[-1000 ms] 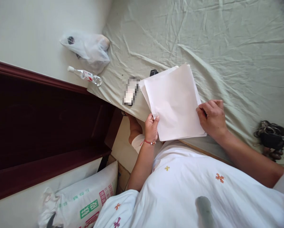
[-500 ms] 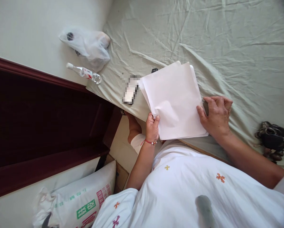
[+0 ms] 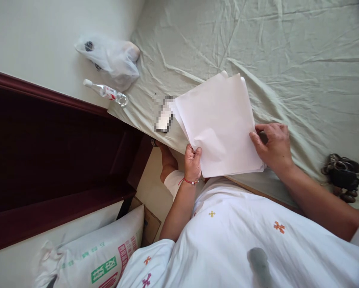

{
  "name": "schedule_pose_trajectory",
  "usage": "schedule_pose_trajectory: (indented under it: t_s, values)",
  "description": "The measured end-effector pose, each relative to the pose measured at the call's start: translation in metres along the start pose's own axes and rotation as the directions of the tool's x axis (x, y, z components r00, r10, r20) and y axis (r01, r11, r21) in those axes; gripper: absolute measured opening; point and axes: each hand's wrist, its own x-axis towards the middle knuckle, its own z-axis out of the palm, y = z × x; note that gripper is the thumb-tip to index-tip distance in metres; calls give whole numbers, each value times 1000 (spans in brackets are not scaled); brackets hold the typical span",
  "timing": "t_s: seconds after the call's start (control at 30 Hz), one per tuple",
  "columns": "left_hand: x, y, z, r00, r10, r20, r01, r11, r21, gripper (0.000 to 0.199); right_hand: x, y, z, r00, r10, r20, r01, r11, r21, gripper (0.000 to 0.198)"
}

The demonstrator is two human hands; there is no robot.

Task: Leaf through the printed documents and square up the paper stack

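Fingers (image 3: 197,153) pinch corner; paper stack (image 3: 218,120) white, blank, fanned.

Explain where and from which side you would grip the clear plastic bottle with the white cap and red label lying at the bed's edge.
Grip the clear plastic bottle around its labelled middle, coming down from above with the fingers across its length. It lies on its side at the corner of the pale green bedsheet, its cap pointing out past the edge, so the round body is probably the widest, steadiest part, and nothing crowds it from above.
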Motion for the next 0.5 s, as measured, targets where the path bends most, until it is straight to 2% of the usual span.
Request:
schedule_pose_trajectory:
  t_s: [0.1,0.23,0.4,0.5]
  values:
    - [0,-1,-1,1000,7,-1,-7,1000,21,48,-2,-5,0,998,-42,-40,44,998,50,20]
    - [-1,0,-1,1000,-3,-19,3,1000,31,48,-5,-13,-2,995,-56,-79,57,998,12,22]
    - [-2,2,0,999,-27,-39,29,998,59,52,-4,-13,-2,996,-66,-64,63,997,-46,19]
    - [-3,2,1,999,-34,-38,37,998,57,51,-3,-8,2,998,-67,-9,66,996,-52,20]
